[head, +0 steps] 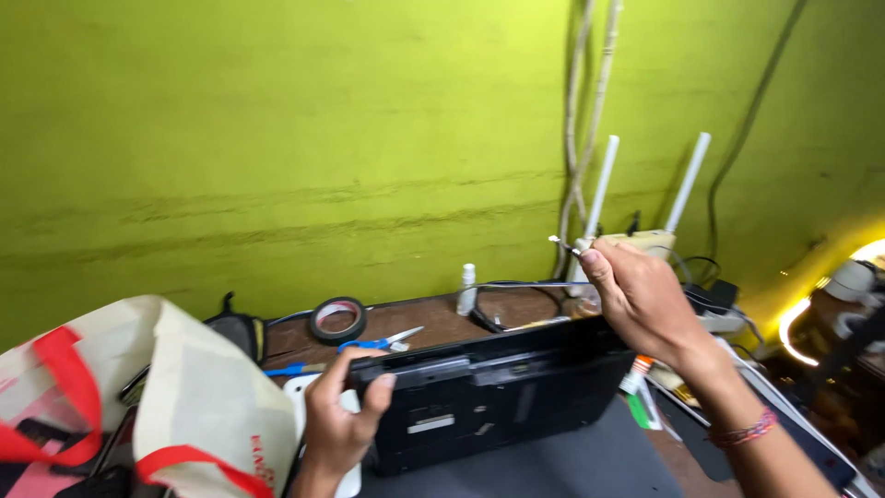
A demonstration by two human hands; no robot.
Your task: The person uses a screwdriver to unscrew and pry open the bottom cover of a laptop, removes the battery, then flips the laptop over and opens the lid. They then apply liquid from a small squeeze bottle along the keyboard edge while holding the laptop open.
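Nearest, a cloth bag (175, 397) with red handles sits left of the black laptop (498, 397). Left hand (336, 420) grips the laptop's left edge. Right hand (641, 295), above its right end, pinches a small metal tool (564, 244). Behind the laptop lie scissors (383, 343) and tape (337, 319).

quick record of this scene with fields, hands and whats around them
left hand: grips the near left corner of the black laptop, underside up
right hand: raised above the laptop, pinching a small thin tool
behind laptop: blue-handled scissors, roll of tape, small white bottle, white router
left edge: cloth bag with red handles
wall: yellow-green
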